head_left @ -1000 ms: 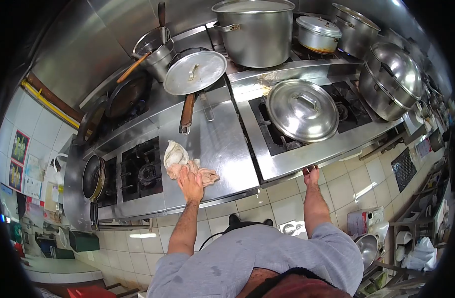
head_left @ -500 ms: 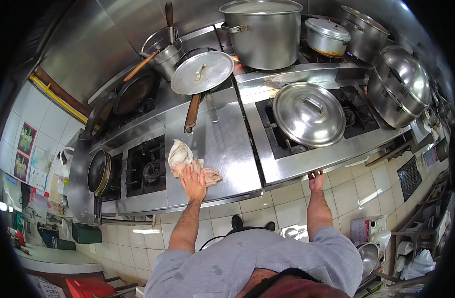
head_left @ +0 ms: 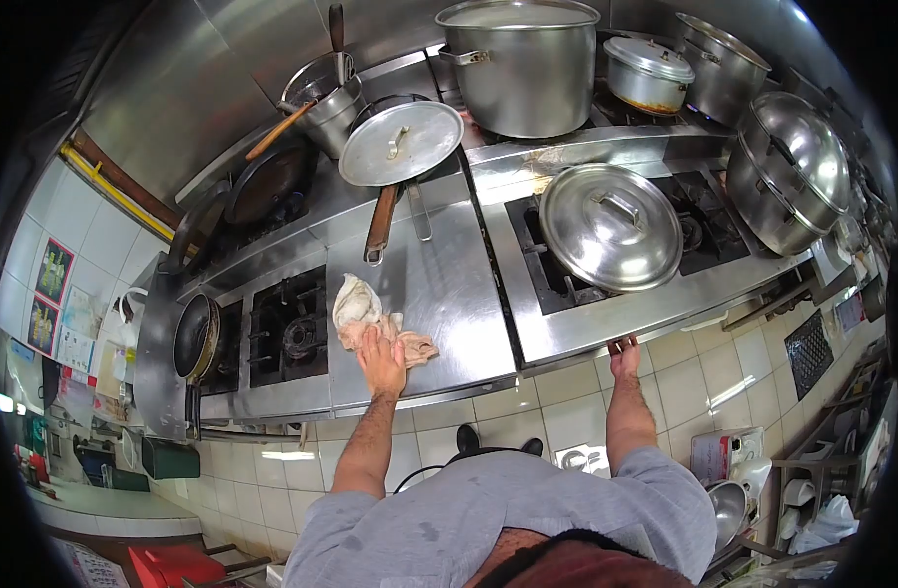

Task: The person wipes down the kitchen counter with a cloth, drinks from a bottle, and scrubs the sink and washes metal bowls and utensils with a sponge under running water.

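Observation:
My left hand (head_left: 381, 365) lies over a crumpled cloth (head_left: 356, 302), whitish at one end and pinkish at the other, on the steel worktop (head_left: 449, 294). Its fingers are stretched out across the fabric, with the thumb apart. At the front edge of the right-hand stove (head_left: 566, 333), my right hand (head_left: 623, 357) has its fingers bent up against the front panel. What those fingers grip there is hidden by the edge. Behind the cloth, a flat lid (head_left: 400, 142) covers a pan whose wooden handle (head_left: 381, 220) points toward me.
A domed lid (head_left: 610, 227) rests over the right stove's burners. Along the back stand a large stockpot (head_left: 517, 78) and a smaller lidded pot (head_left: 648, 76). A lidded pot (head_left: 787, 181) stands at right. Left are an open burner (head_left: 300, 338) and a frying pan (head_left: 196, 338).
The orange flame glow beside the flat lid, near the large stockpot, has faded to a faint pinkish patch. Both hands and the cloth stay almost where they were.

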### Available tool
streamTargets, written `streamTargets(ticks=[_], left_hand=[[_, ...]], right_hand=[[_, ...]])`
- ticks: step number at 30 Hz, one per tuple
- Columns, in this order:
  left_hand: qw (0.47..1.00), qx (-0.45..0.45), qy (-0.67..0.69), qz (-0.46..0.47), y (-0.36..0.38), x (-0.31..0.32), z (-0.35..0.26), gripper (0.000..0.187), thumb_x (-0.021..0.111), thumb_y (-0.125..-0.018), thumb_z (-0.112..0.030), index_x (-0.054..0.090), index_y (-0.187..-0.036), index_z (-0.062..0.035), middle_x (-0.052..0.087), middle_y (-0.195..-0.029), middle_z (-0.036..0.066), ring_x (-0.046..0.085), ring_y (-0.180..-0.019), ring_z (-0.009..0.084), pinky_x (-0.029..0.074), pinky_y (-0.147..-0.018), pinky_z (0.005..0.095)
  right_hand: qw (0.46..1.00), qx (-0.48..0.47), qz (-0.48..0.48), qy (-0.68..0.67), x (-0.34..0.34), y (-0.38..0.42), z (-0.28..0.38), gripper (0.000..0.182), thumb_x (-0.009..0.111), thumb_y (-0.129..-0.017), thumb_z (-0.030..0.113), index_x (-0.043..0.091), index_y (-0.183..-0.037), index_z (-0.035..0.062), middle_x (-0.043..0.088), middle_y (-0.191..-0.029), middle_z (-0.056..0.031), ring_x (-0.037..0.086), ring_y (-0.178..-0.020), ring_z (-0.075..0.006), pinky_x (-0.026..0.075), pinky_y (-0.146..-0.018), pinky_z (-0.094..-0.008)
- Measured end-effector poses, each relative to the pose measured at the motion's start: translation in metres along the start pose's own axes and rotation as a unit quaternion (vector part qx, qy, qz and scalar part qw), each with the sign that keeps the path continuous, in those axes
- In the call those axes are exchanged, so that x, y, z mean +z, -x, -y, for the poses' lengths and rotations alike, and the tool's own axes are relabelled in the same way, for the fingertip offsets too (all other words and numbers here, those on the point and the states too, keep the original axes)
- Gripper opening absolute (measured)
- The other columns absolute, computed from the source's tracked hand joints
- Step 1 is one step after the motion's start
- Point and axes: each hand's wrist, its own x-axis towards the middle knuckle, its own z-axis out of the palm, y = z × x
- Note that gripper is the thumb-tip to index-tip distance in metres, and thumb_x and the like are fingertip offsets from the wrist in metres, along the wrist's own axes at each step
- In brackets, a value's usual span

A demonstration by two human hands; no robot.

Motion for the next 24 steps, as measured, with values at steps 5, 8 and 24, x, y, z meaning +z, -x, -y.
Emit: streamTargets(ticks=[5,8,24], left_hand=[[1.0,-0.008,-0.003,0.008,0.001,0.001,0.0,0.041,0.043,-0.088,-0.034,0.046,-0.115,-0.0033,0.032,-0.134,0.013,0.022,-0.128,0.0277,0.018,-0.101,0.0497],[1.0,-0.007,0.006,0.001,0.001,0.001,0.0,0.039,0.044,-0.088,-0.034,0.047,-0.113,-0.004,0.032,-0.134,0.013,0.022,-0.128,0.0277,0.018,-0.101,0.0497],[0.999,0.005,0.024,-0.021,0.001,0.003,0.001,0.033,0.046,-0.086,-0.031,0.049,-0.104,-0.0038,0.033,-0.133,0.014,0.025,-0.127,0.0277,0.019,-0.101,0.0495]], right_hand=[[1.0,0.001,-0.005,-0.004,-0.003,-0.004,-0.002,0.033,0.041,-0.089,0.008,0.034,-0.121,0.0122,0.052,-0.104,-0.0109,0.055,-0.089,-0.0245,0.052,-0.071,-0.0405],[1.0,0.001,-0.007,-0.001,-0.004,-0.003,-0.001,0.034,0.043,-0.088,0.006,0.034,-0.12,0.0123,0.052,-0.103,-0.01,0.055,-0.088,-0.024,0.052,-0.07,-0.0402],[1.0,-0.018,-0.012,-0.015,-0.009,-0.006,-0.006,0.047,0.049,-0.079,-0.01,0.036,-0.118,0.0112,0.05,-0.101,-0.008,0.056,-0.086,-0.0236,0.053,-0.069,-0.0369]])
